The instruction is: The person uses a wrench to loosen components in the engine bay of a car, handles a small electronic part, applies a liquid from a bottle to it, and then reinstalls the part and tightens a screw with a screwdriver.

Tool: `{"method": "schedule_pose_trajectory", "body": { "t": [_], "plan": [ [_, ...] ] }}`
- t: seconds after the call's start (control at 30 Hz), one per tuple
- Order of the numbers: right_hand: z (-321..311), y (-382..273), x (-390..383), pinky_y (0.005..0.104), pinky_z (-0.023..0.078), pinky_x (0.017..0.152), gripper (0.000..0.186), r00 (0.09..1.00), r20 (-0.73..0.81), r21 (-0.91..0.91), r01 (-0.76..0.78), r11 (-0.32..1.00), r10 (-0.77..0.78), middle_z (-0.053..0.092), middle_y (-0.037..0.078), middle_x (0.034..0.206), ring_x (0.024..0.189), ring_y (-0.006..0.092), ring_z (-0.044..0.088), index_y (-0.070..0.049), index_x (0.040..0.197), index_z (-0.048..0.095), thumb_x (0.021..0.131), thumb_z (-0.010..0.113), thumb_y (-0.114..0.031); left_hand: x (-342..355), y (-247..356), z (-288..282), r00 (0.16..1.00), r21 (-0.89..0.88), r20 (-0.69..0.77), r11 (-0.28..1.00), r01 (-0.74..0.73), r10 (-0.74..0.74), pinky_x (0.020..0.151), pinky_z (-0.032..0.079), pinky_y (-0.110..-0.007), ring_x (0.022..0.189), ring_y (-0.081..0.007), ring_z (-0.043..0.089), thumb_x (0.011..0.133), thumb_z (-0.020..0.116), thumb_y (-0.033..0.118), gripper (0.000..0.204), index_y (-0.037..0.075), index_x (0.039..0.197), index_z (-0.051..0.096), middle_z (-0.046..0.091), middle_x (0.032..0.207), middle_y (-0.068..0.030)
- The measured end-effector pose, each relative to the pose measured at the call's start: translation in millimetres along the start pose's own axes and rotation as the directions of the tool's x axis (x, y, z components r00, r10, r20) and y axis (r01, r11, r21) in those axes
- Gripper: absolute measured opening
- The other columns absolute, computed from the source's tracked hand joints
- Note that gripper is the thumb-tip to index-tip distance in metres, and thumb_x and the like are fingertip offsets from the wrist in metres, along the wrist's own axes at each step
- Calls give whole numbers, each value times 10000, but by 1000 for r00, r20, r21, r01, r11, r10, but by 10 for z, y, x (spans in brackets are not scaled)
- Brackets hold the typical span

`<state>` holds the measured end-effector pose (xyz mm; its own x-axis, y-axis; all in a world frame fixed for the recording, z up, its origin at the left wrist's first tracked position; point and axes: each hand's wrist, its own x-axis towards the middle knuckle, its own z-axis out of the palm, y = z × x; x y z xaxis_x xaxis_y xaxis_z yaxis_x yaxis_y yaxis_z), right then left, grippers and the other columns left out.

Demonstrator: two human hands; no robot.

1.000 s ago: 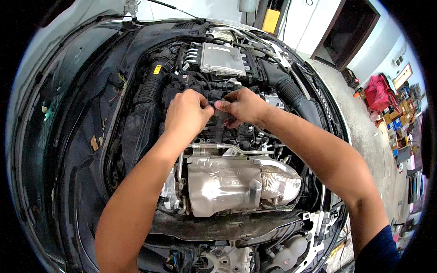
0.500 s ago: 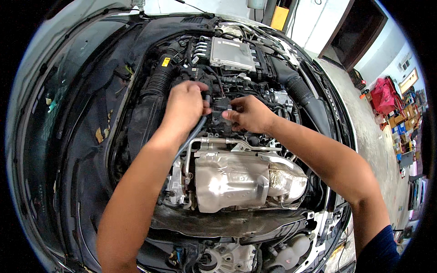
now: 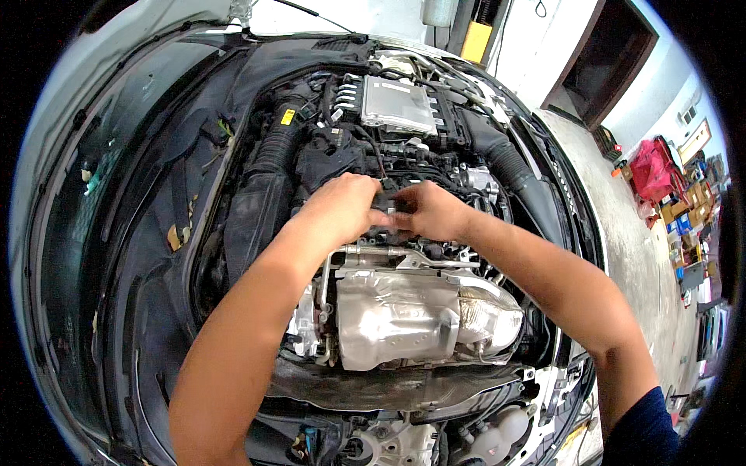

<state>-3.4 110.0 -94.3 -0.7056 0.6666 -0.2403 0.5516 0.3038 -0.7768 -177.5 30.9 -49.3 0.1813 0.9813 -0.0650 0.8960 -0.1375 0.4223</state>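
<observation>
Here, over the engine (image 3: 330,155), left hand (image 3: 350,206) and right hand (image 3: 434,211) nearly meet, fingers narrowed, a black part (image 3: 386,200) between them, beyond the silver shield (image 3: 396,318); blur hides whether either grips.

Fingertips of the left hand (image 3: 350,206) and right hand (image 3: 432,211) are kinda smeared where they crowd together, and the dark part (image 3: 387,199) between them is mostly covered, so no telling what it is. Bottom edge chops off the left forearm (image 3: 233,373), the navy sleeve (image 3: 642,431) and a silvery casting (image 3: 398,444). Stacked clutter (image 3: 690,211) far right's too tiny to ID.
</observation>
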Motion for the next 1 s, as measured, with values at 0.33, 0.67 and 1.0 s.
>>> {"method": "schedule_pose_trajectory", "body": {
  "t": [0.33, 0.67, 1.0],
  "plan": [
    [-36, -30, -283, 307, 532, 641, 278, 998, -10, 91, 64, 994, -63, 689, 132, 818, 677, 151, 652, 80, 1098, 611, 826, 617, 21, -56, -156, 9, 987, -33, -10, 986, -162, 162, 853, 480, -408, 987, -322, 589, 615, 820, 294, 667, 33, 1187, 597, 614, 999, -205],
    [0, 72, -339, 456, 506, 739, 168, 858, -281, -364, 319, 875, -430, 660, 191, 800, 768, 384, 639, -13, 832, 663, 744, 712, -147, 32, -142, 51, 988, 109, -56, 985, -135, 141, 906, 445, -410, 1013, -343, 559, 684, 792, 323, 489, -1, 1024, 658, 642, 986, -159],
    [-260, 24, -197, 254, 500, 706, 29, 859, -471, 182, 316, 931, -200, 678, 95, 852, 774, 119, 616, 1, 878, 570, 874, 561, -26, 12, -26, -18, 992, 93, -20, 988, -121, 124, 907, 449, -421, 1033, -352, 562, 686, 792, 294, 475, 8, 1045, 670, 642, 973, -178]
  ]
}}
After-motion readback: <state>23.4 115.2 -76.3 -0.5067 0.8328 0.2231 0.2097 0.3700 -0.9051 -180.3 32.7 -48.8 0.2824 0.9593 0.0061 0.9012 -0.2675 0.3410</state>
